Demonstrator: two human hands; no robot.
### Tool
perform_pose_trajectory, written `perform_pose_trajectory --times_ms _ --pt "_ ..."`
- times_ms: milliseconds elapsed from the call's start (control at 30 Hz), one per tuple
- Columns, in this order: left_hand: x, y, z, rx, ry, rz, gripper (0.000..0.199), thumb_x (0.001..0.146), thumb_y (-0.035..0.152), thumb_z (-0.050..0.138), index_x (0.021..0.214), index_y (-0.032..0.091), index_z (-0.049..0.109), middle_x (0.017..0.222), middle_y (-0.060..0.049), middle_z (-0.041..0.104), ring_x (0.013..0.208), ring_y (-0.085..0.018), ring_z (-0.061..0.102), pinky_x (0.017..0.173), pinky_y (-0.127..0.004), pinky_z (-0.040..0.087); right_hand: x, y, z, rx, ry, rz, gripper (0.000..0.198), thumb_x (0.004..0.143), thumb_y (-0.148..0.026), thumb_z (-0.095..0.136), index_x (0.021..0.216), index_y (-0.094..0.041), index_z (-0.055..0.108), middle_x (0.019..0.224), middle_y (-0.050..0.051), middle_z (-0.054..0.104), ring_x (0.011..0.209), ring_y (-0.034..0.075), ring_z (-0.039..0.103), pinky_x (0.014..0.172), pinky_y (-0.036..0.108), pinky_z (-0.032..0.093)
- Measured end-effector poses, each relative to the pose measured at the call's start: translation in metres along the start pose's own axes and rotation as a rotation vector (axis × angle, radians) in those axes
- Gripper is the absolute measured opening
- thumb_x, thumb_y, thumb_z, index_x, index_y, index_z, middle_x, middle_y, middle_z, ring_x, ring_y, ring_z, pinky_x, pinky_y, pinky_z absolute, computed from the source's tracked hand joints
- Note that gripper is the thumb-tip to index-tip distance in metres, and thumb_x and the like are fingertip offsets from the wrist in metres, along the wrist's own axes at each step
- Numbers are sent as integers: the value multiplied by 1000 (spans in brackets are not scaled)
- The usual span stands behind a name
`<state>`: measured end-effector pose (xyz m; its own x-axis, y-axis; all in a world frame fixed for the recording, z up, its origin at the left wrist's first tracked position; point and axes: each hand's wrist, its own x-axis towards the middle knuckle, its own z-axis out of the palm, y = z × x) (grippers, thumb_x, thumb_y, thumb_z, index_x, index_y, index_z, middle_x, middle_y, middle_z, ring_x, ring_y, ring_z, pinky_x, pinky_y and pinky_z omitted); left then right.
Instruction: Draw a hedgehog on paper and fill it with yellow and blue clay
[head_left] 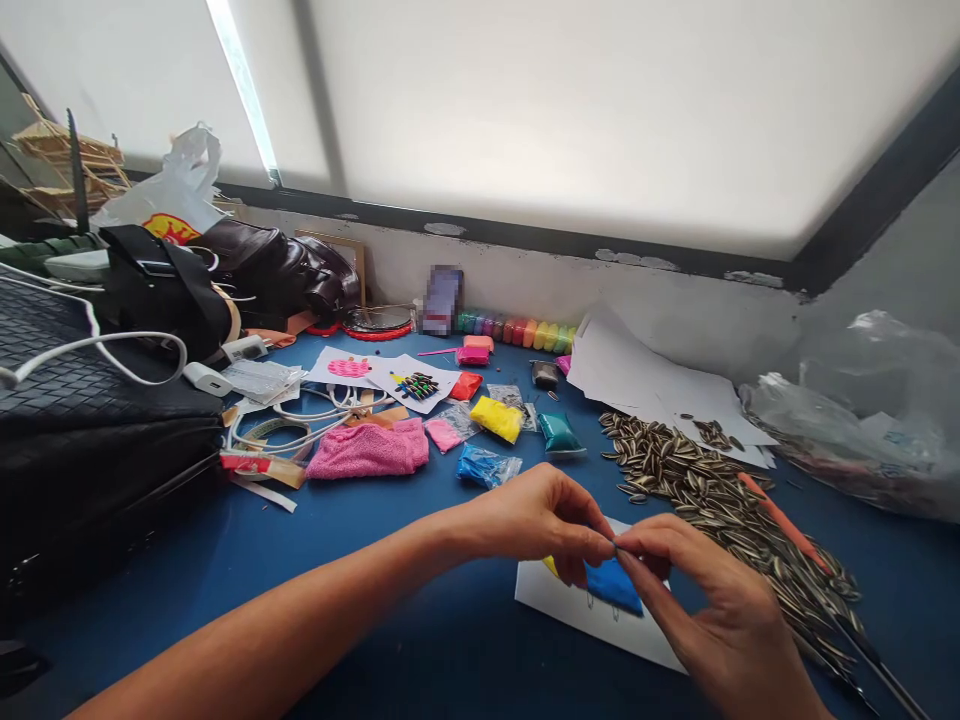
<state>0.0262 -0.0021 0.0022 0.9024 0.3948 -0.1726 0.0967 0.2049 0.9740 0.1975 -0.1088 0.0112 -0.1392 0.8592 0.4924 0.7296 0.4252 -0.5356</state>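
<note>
My left hand (551,515) and my right hand (709,585) meet fingertip to fingertip above a white sheet of paper (559,605). Thumb and forefinger of each are pinched together, and a tiny dark bluish speck shows where they touch; its kind is too small to make out. Beneath them, a flat blue clay shape (616,588) with drawn legs below it lies on the sheet, with a bit of yellow partly hidden behind my left fingers. Just beyond my left wrist is an open packet of blue clay (487,466).
Sunflower seeds (690,480) are heaped on the right with an orange-handled tool (784,522) across them. Packets of yellow clay (496,419) and teal clay (559,433) lie ahead. A pink cloth (369,450), white cables and a black bag (105,450) occupy the left.
</note>
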Motion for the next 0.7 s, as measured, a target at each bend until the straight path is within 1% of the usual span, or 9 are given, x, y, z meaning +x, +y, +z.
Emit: perform_pose_trajectory --times_ms 100,200,267,333,400,467,567,633,700 --pt "-1 2 1 75 16 8 11 81 22 65 84 11 67 60 2 61 55 -9 61 60 -23 50 2 -5 0 -20 -5 41 14 90 -29 59 78 -23 65 69 0 64 57 13 59 54 23 50" --pt "-2 4 -2 105 33 23 8 80 19 63 83 12 65 64 1 62 58 -9 62 59 -22 50 4 -6 -3 83 -27 170 19 88 -35 59 74 -23 64 65 -1 63 56 12 60 52 20 50" --pt "-3 7 -8 117 82 20 8 79 18 63 82 11 64 70 0 64 59 -9 62 58 -22 50 4 -4 -6 171 -26 271 23 86 -40 61 72 -22 65 63 -1 63 54 12 61 49 18 51" --pt "-3 10 -15 137 173 8 9 78 16 60 84 10 64 77 -3 66 59 -9 61 55 -21 49 5 0 -9 193 -3 331 25 83 -45 64 73 -22 68 64 0 65 55 13 62 48 18 51" --pt "-3 11 -23 161 229 -9 22 78 14 56 98 10 64 81 -4 67 61 -9 61 57 -22 49 4 4 -8 158 3 320 24 82 -46 66 76 -22 71 71 2 69 60 15 65 51 19 53" --pt "-3 10 -29 239 255 0 23 77 13 53 95 10 66 86 -4 66 63 -8 60 56 -20 46 2 6 -6 123 -47 263 22 84 -44 65 80 -23 72 77 3 70 65 16 65 54 21 54" --pt "-3 8 -33 313 253 -34 24 76 15 49 93 10 67 74 -1 62 57 -7 54 52 -18 39 -3 8 0 96 -134 170 20 88 -40 62 84 -24 71 76 2 68 62 14 62 56 23 53" --pt "-4 7 -33 332 244 -53 26 77 16 49 95 11 67 64 1 57 54 -7 48 50 -18 35 -5 8 3 60 -151 128 19 90 -39 60 82 -24 69 72 1 65 59 13 59 54 23 51" --pt "-6 7 -33 353 245 -53 27 77 19 48 96 12 66 62 1 55 54 -8 46 49 -18 33 -7 8 4 14 -161 91 21 92 -37 57 80 -23 67 71 0 64 58 12 58 53 22 50"
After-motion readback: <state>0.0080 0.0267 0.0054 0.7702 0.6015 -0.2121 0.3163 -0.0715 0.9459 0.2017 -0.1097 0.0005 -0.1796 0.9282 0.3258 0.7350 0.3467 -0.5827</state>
